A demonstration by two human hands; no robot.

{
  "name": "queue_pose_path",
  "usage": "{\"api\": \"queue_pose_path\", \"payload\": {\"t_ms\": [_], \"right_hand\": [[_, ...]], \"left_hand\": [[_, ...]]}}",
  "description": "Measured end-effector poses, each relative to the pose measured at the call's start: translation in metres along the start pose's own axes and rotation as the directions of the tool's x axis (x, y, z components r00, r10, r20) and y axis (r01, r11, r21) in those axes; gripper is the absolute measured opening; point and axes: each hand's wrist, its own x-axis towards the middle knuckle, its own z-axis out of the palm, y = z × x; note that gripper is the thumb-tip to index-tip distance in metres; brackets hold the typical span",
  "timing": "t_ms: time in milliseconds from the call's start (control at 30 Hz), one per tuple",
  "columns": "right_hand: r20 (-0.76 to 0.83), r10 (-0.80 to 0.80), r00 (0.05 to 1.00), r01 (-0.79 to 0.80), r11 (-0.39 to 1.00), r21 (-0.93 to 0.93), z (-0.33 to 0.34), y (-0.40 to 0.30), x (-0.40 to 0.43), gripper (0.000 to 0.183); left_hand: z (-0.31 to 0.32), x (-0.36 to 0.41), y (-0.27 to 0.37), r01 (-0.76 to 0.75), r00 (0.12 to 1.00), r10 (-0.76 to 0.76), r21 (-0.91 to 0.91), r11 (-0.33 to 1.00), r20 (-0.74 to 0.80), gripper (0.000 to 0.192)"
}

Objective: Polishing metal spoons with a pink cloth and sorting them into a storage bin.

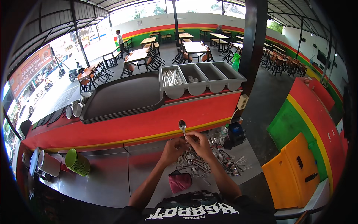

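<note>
A metal spoon [182, 125] points bowl-up, its handle pinched in the fingers of my right hand [198, 142]. My left hand [175, 151] touches or nearly touches the lower part of that handle; whether it grips the spoon is hidden by the fingers. Beneath and beside both hands, a loose heap of metal spoons and forks [228, 165] covers part of the steel-grey counter. A dark red zippered pouch [180, 182] lies just in front of the heap, nearer my body. On the raised ledge, a grey cutlery bin [202, 84] with several compartments holds wrapped-looking pale sticks in its left one and some small items beside them.
Stacked dark trays [125, 95] and metal cups [78, 109] rest on the red ledge [134, 126]. Green stacked cups or bowls [77, 162] stand at left on the counter [98, 184]. A plastic bottle [223, 131] is behind the cutlery. An orange box [291, 173] sits right. A person [120, 42] stands far off.
</note>
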Motion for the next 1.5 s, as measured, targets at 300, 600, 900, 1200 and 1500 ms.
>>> {"api": "queue_pose_path", "payload": {"t_ms": [300,600,900,1200,1500], "right_hand": [[-0.136,-0.252,0.958,0.246,0.967,-0.062,-0.025,-0.057,0.075,0.019],[-0.08,-0.281,0.956,0.279,0.959,-0.042,-0.072,-0.071,0.197,0.021],[-0.153,-0.176,0.972,0.097,0.902,-0.42,-0.101,0.0,0.298,0.027],[-0.195,0.041,0.98,-0.148,0.806,-0.573,-0.097,0.007,0.323,0.024],[-0.2,0.199,0.959,-0.282,0.69,-0.667,-0.095,0.001,0.326,0.03]], "left_hand": [[-0.026,0.072,0.071,-0.301,0.954,0.298,0.111,0.947,0.045,0.011],[-0.031,0.187,0.107,-0.252,0.965,0.254,0.034,0.967,-0.066,0.018],[-0.051,0.302,0.057,-0.168,0.982,0.183,0.233,0.958,-0.046,0.029],[-0.056,0.321,0.049,-0.015,0.981,0.084,0.366,0.931,-0.173,0.026],[-0.043,0.321,0.052,-0.106,0.931,0.304,0.651,0.752,-0.2,0.02]]}}
